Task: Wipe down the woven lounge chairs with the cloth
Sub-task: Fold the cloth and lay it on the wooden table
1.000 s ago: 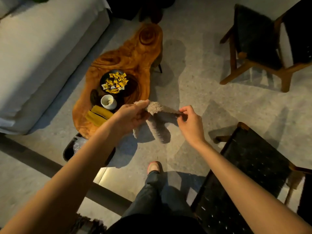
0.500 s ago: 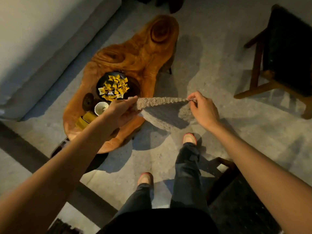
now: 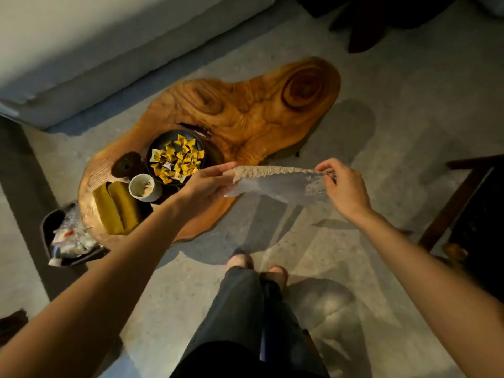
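Pale speckled concrete floor (image 3: 395, 126) fills most of the view, with a light sofa (image 3: 109, 45) across the 10 o'clock corner and a low live-edge wooden worktop (image 3: 245, 110) toward 12 o'clock from the person's feet. Of the lounge chairs, only one dark wooden frame and a strip of dark seat show, the chair (image 3: 474, 214) at the 3 o'clock edge; wiping has not begun on it, I judge. The cloth (image 3: 278, 178), pale and nubbly, hangs in the air at the centre of the view, stretched between both hands, its left end over the worktop's near edge and well apart from the chair

What could go wrong: a dark bowl (image 3: 200, 144) of yellow-wrapped sweets and a small white cup (image 3: 141, 186) sit at 9 to 10 o'clock of the left hand (image 3: 207, 181), close to it in this view, so a shake or low swing of the cloth could scatter wrappers or tip the cup. Each hold takes only one end of the fabric, so a brisk snap might pull an end free and drop the cloth onto the floor

Both bare forearms reach forward and converge. The left hand has thumb and fingers clamped in a pinch on the cloth's left end. The right hand (image 3: 345, 186), at 3 o'clock of the cloth, is knuckles-up, its curled fingertips pinching the right end
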